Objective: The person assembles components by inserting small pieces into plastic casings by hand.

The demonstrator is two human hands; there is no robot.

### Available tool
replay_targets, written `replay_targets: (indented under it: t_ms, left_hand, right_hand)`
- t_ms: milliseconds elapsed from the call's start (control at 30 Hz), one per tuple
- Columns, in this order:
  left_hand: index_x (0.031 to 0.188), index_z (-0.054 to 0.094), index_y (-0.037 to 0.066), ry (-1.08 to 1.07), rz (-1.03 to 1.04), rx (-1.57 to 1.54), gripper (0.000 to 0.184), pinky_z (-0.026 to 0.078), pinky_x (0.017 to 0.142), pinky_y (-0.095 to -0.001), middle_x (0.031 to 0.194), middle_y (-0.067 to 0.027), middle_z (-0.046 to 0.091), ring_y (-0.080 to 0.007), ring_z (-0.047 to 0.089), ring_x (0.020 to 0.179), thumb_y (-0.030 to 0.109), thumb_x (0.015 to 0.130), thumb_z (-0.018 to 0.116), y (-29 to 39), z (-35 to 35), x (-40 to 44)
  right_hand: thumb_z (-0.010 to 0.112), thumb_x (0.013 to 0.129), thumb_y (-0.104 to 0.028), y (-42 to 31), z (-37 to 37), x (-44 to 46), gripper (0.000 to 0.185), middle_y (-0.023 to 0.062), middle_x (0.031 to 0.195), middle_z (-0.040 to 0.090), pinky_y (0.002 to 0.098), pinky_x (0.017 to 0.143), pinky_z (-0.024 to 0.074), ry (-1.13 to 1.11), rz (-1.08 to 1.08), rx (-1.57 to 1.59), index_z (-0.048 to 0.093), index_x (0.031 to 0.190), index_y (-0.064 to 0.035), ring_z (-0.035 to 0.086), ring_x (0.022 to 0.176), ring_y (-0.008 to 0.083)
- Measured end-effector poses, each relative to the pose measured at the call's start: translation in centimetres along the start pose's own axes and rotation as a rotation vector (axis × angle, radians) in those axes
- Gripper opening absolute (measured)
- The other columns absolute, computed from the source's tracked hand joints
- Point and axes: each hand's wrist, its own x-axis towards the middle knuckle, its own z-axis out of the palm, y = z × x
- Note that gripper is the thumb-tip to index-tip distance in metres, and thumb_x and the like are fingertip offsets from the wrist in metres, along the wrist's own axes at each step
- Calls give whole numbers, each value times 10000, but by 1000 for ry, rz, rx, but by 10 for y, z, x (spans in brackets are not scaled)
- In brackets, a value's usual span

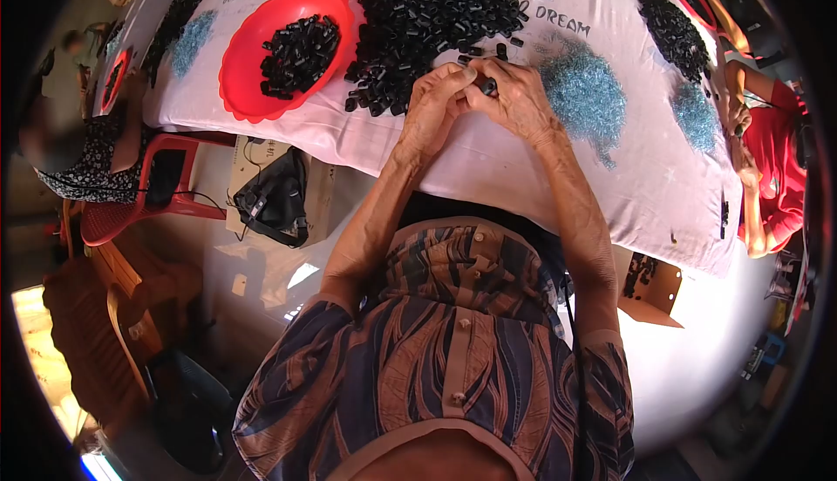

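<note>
My left hand [436,102] and my right hand [516,102] meet over the near part of the cloth-covered table. Between their fingertips is a small black cylindrical piece [488,86] with a round end showing; both hands are closed around it. Just beyond my hands spreads a big heap of black cylindrical pieces [427,23], with a few loose ones close to my fingers. Beside my right hand lies a pile of thin, pale blue, shiny bits [582,98], too fine to name. A red scalloped basin [244,58] to the left holds more black pieces [301,54].
Pink printed cloth [488,176] covers the table. At the right edge a person in a red top [776,176] sits by another black heap [673,32] and blue pile [695,117]. A red chair [153,206], a black bag [277,198] and a cardboard box [652,289] stand below.
</note>
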Motion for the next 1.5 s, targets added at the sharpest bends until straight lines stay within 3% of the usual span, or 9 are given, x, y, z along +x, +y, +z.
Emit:
replay_targets:
  t_ms: [500,567,1200,1267,1500]
  left_hand:
    - [810,618,45,-17,8,51,84,469,720,-250,796,13,586,-68,530,723,95,870,589,-3,-6,2]
    - [811,617,41,-15,14,49,81,468,716,-248,796,11,586,-68,529,722,90,868,587,-3,-5,2]
    - [804,613,41,-1,34,53,75,465,711,-237,771,8,592,-64,529,692,62,862,571,-5,-5,3]
    - [810,613,44,1,33,54,73,463,716,-233,773,9,592,-61,527,691,64,863,567,-4,-3,2]
    - [841,618,55,13,62,213,77,398,656,-199,812,28,608,-32,503,710,91,887,567,-9,-3,3]
  right_hand:
    - [663,762,-219,-5,2,-5,284,154,676,643,383,590,528,-82,99,11,612,963,-25,653,623,296]
    - [692,753,-167,-5,1,-6,330,186,794,656,391,634,524,-136,143,26,599,1027,-7,648,688,343]
    - [721,734,-131,0,6,-6,306,158,714,643,362,560,524,-133,107,-35,586,990,-31,652,630,305]
    - [663,749,-217,1,7,-6,299,174,681,641,382,557,520,-90,44,-50,582,957,-18,640,605,312]
    - [679,738,-214,2,-1,-2,324,165,740,660,381,586,532,-89,44,-85,578,993,-40,658,639,287]
